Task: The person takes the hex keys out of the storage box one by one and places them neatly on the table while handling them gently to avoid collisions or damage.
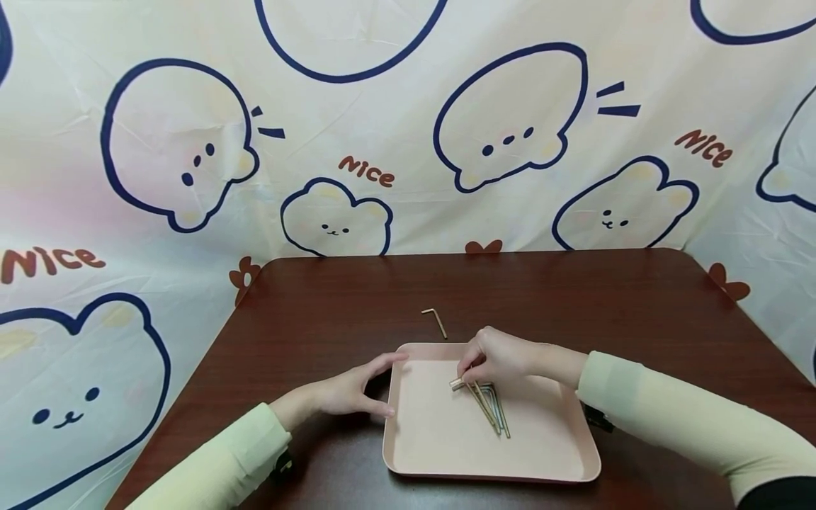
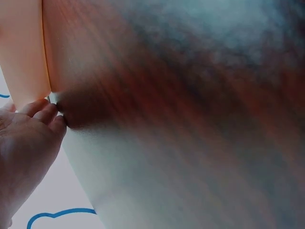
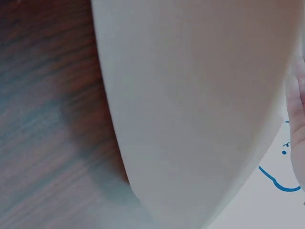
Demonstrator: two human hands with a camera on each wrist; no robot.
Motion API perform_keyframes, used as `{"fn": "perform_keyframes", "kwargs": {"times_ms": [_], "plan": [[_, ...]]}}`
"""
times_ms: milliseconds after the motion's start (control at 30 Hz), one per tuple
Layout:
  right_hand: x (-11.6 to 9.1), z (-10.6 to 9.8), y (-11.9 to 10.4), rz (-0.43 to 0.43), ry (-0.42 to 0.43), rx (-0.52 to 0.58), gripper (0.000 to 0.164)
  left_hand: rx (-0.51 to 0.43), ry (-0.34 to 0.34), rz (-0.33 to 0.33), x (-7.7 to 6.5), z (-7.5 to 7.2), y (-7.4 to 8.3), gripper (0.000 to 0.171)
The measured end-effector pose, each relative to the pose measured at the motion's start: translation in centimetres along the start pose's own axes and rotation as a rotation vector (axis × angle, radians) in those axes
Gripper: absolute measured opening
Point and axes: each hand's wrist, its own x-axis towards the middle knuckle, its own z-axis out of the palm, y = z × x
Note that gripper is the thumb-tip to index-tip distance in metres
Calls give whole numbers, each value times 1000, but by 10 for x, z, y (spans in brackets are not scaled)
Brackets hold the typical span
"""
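Observation:
In the head view, a pale pink tray [image 1: 433, 443] lies on the table with several L-shaped hex keys [image 1: 499, 418] in it, brassy and silvery, bunched together. My right hand [image 1: 500, 354] reaches over the tray from the right and pinches a hex key near its bent end; the fingers partly hide which one. At the tray's left side, my left hand [image 1: 344, 391] touches the rim with thumb and fingers spread. The left wrist view shows those fingers [image 2: 46, 112] against the tray edge. Only a sliver of the right hand [image 3: 298, 129] shows in the right wrist view.
One more hex key [image 1: 438, 322] lies on the dark brown table [image 1: 344, 304] just beyond the tray's far rim. A cartoon-printed cloth [image 1: 408, 127] hangs behind and beside the table.

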Motion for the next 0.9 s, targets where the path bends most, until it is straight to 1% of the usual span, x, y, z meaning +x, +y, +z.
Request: {"fn": "perform_keyframes", "kwargs": {"times_ms": [133, 300, 367, 500, 767, 900], "plan": [[1, -6, -2, 25, 15, 14, 7, 3, -1, 0, 0, -1, -2, 85], [3, -13, -5, 0, 28, 10, 11, 2, -3, 2, 0, -1, -3, 85], [5, -15, -6, -23, 36, 9, 10, 3, -4, 1, 0, -1, -3, 85], [7, -18, -7, -40, 41, 7, 9, 7, -6, -6, 0, 0, -3, 84], [10, -28, -13, 12, 50, -32, 12, 5, -3, -16, 1, -1, -1, 85], [14, -35, -14, 6, 56, -30, 12, 4, -2, -19, 1, -1, -1, 85]]}}
